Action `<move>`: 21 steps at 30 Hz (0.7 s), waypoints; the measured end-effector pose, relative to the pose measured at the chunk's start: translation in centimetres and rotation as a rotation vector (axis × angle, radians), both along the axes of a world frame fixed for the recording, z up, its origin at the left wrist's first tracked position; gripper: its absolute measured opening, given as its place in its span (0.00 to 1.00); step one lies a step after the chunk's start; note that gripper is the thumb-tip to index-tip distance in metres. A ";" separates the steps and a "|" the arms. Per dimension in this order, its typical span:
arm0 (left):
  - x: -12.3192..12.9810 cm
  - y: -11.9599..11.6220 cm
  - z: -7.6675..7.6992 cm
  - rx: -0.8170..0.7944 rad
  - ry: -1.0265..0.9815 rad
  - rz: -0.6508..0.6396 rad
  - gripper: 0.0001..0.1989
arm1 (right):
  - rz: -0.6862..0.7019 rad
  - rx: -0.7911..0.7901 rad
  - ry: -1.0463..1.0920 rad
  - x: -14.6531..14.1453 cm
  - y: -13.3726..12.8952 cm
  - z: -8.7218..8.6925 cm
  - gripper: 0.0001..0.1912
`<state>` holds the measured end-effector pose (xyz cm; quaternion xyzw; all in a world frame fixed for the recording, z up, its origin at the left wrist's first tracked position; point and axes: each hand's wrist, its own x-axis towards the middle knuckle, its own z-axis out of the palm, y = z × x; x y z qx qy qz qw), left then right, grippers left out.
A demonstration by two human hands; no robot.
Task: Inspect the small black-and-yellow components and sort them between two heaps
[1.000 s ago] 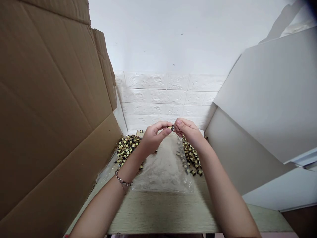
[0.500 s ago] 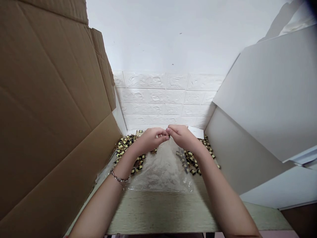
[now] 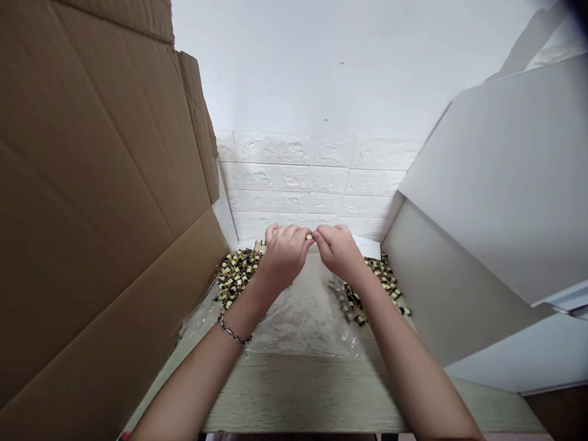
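Between my two hands is a small yellow-and-black wire-wound coil [image 3: 309, 237], raised above the plastic. My left hand [image 3: 285, 252] is closed, with the coil between its thumb and fingers; a chain bracelet is on that wrist. From the other side, my right hand [image 3: 339, 252] pinches at the coil's right end, thumb against forefinger. Whether it grips the body or a thin wire is too small to tell. Below both hands lies a clear plastic bag [image 3: 301, 324], flat on the table. Heaps of similar coils spread to the left [image 3: 236, 275] and right [image 3: 386, 278].
A tall cardboard sheet [image 3: 105, 184] walls off the left side, and white panels [image 3: 500, 177] stand on the right. White brick-patterned wall [image 3: 294, 177] closes the back. A white card [image 3: 367, 247] lies behind my right hand. The wooden table's [image 3: 298, 392] front edge is near me.
My left hand has turned over so its back faces up, and the coil's yellow side now shows. The right hand keeps its pinch, slightly shifted. The view has moved a little.
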<state>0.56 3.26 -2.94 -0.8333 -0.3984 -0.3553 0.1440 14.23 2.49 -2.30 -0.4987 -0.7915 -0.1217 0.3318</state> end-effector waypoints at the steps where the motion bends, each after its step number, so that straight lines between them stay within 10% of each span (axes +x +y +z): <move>1: 0.0 -0.2 0.1 0.026 -0.031 0.006 0.09 | 0.025 0.015 0.058 0.0 -0.1 0.1 0.15; 21: -0.4 -1.0 1.7 -0.073 -0.352 -0.279 0.08 | 0.674 -0.466 1.008 0.1 -0.2 0.4 0.19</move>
